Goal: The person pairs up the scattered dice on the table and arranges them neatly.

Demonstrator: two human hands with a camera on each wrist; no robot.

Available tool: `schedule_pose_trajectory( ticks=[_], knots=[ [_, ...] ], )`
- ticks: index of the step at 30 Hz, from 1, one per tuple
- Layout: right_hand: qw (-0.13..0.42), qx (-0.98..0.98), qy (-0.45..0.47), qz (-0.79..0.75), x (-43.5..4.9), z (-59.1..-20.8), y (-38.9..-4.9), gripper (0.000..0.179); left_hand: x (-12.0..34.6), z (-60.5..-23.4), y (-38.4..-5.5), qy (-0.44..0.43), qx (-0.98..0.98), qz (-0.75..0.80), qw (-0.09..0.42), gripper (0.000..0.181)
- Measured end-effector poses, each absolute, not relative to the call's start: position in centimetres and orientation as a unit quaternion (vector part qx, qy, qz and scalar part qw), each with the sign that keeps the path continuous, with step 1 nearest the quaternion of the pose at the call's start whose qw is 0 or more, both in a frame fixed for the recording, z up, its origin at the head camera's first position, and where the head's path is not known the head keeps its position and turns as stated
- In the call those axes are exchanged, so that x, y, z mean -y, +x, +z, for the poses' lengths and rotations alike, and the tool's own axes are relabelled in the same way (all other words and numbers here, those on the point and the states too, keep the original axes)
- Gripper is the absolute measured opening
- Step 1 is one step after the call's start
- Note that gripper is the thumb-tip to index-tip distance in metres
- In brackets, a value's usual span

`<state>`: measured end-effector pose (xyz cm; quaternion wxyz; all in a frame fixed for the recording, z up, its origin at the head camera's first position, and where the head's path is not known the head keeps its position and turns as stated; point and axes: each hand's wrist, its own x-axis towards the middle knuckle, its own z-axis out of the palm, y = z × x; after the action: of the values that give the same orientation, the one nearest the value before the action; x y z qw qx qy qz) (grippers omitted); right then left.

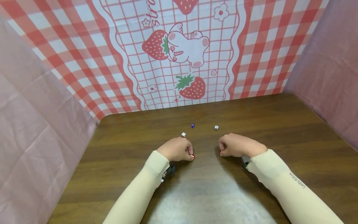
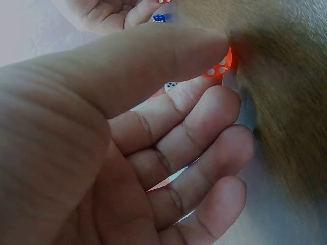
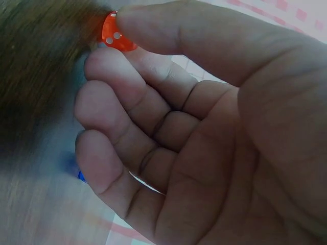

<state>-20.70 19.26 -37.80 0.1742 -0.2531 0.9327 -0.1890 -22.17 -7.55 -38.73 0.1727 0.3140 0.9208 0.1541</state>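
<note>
My left hand (image 1: 176, 149) pinches a red die (image 2: 219, 69) with white pips between thumb and index finger, low at the tabletop. To its right, my right hand (image 1: 236, 146) pinches another red die (image 3: 116, 34) the same way; the fingertips cover part of each die. Just beyond the left hand lies a white die (image 1: 183, 134). A blue die (image 1: 192, 126) sits a little farther back, and a second white die (image 1: 216, 127) is beyond the right hand. Whether the held dice touch the wood cannot be told.
The brown wooden table (image 1: 126, 140) ends at a red-and-white checked cloth (image 1: 112, 65) with strawberry prints, hanging behind it. Pink cloths (image 1: 36, 124) hang on both sides. Dark devices (image 1: 169, 170) are strapped under the wrists.
</note>
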Motion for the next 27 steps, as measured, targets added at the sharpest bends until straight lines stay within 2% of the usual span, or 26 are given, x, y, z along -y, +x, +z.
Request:
schedule_pose_trajectory(
  ticks=[13,27],
  knots=[
    [0.167,-0.935,-0.258,-0.178,-19.10,-37.98,-20.72,0.028,7.63,-38.79,-22.24,0.319,-0.919,0.155,0.174,0.012],
    [0.202,-0.929,-0.258,-0.171,-19.40,-37.38,-20.12,0.030,7.39,-38.68,-21.98,0.316,-0.920,0.152,0.177,0.014]
  ],
)
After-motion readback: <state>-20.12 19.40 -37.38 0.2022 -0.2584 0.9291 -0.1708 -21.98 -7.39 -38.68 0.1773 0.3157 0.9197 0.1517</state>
